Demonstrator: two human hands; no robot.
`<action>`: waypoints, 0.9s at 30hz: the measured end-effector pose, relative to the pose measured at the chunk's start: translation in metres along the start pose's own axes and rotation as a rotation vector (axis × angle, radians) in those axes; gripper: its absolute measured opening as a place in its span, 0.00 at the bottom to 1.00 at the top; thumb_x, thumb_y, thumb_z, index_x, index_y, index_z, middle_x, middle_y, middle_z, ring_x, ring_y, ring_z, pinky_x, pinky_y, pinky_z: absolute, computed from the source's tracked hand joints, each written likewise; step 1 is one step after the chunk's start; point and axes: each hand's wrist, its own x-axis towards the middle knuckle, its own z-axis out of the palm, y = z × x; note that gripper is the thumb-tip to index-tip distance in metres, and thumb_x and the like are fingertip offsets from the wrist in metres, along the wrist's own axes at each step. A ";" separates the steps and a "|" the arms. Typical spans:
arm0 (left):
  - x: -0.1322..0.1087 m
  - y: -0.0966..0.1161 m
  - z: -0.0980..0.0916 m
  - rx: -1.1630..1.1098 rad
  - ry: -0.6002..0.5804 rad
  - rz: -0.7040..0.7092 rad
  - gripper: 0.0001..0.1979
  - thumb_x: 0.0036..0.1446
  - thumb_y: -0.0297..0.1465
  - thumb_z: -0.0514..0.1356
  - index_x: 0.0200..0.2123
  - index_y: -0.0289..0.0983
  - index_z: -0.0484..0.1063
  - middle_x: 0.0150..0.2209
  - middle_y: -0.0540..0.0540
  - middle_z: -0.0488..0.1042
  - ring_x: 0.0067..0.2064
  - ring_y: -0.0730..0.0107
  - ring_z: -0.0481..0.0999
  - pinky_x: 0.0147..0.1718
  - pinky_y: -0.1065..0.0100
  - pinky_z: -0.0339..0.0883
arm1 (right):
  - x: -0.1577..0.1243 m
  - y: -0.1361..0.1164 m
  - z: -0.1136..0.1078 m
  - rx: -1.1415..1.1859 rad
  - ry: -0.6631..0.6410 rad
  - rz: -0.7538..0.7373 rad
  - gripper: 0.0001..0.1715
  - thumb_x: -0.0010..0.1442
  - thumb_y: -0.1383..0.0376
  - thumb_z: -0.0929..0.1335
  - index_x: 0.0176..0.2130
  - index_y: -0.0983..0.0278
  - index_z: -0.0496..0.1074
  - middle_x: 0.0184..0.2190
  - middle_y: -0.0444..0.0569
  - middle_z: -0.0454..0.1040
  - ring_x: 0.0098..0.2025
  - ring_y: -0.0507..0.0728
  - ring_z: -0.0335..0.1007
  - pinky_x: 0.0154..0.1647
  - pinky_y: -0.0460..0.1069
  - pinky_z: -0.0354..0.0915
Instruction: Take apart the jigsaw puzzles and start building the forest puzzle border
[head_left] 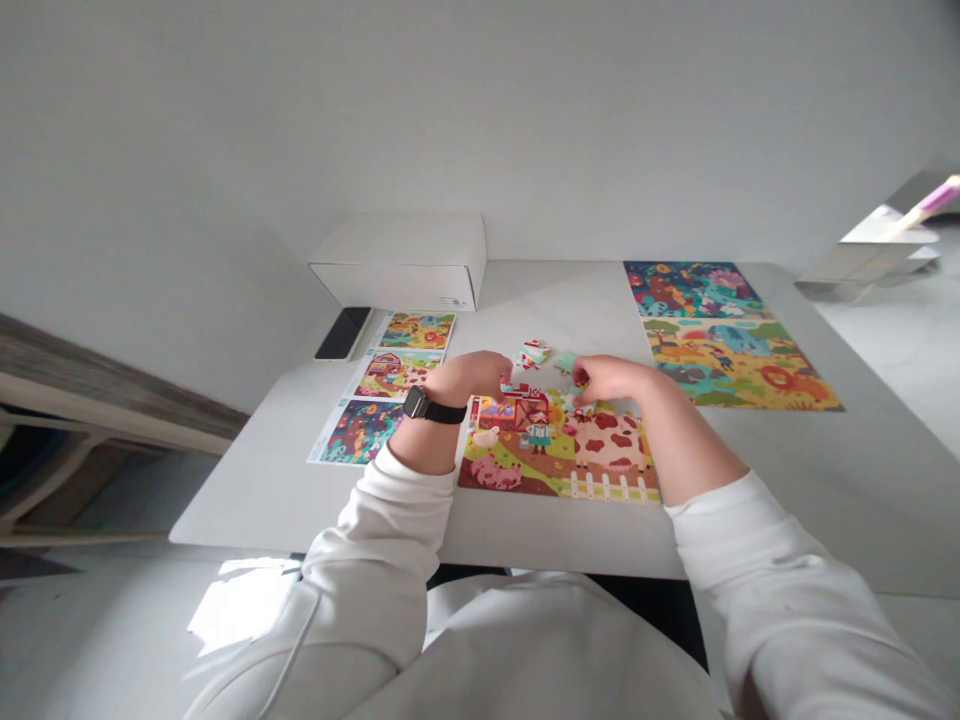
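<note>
A partly assembled farm jigsaw puzzle (pixel 536 465) lies in front of me, showing a barn, a farmer, a pig and a spotted cow. My left hand (pixel 474 376), with a black smartwatch (pixel 415 402) on its wrist, is at the puzzle's upper left edge. Its fingers are curled together, and what they hold is hard to make out. At the upper right edge, my right hand (pixel 611 378) pinches a pale green puzzle piece (pixel 565 364). Between the hands, just beyond the puzzle, lie loose puzzle pieces (pixel 534 353).
Left of the puzzle is a reference sheet (pixel 397 375) with three pictures. Behind it are a phone (pixel 343 333) and a white box (pixel 405 260). Two finished puzzles, a dark one (pixel 694 290) and a safari one (pixel 739 365), lie at the right of the white table (pixel 555 535).
</note>
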 end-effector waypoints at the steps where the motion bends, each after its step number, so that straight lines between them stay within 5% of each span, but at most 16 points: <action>1: -0.001 -0.001 -0.002 -0.018 -0.004 0.003 0.20 0.53 0.35 0.73 0.51 0.43 0.82 0.46 0.46 0.84 0.46 0.59 0.79 0.43 0.67 0.66 | 0.001 0.001 0.000 0.018 0.013 -0.006 0.30 0.52 0.57 0.82 0.53 0.59 0.79 0.50 0.52 0.84 0.45 0.63 0.81 0.42 0.51 0.70; 9: -0.014 -0.012 -0.016 -0.164 -0.004 0.131 0.20 0.53 0.38 0.69 0.50 0.42 0.81 0.41 0.48 0.83 0.38 0.64 0.77 0.35 0.68 0.62 | -0.001 0.004 -0.007 0.040 -0.113 -0.094 0.27 0.56 0.55 0.78 0.54 0.58 0.84 0.51 0.52 0.85 0.48 0.66 0.82 0.49 0.53 0.72; 17: -0.021 -0.026 -0.022 -0.297 0.008 0.177 0.22 0.54 0.42 0.67 0.52 0.42 0.81 0.44 0.48 0.84 0.42 0.65 0.78 0.40 0.69 0.65 | -0.006 0.019 -0.016 0.215 -0.108 -0.195 0.36 0.56 0.44 0.76 0.59 0.57 0.81 0.57 0.50 0.83 0.54 0.67 0.80 0.57 0.54 0.71; 27: -0.032 -0.026 -0.033 -0.354 0.102 0.151 0.27 0.57 0.46 0.68 0.57 0.42 0.80 0.39 0.48 0.83 0.39 0.65 0.78 0.41 0.68 0.66 | -0.015 0.026 -0.026 0.428 -0.077 -0.219 0.36 0.54 0.38 0.77 0.49 0.60 0.83 0.47 0.50 0.85 0.49 0.65 0.79 0.52 0.53 0.71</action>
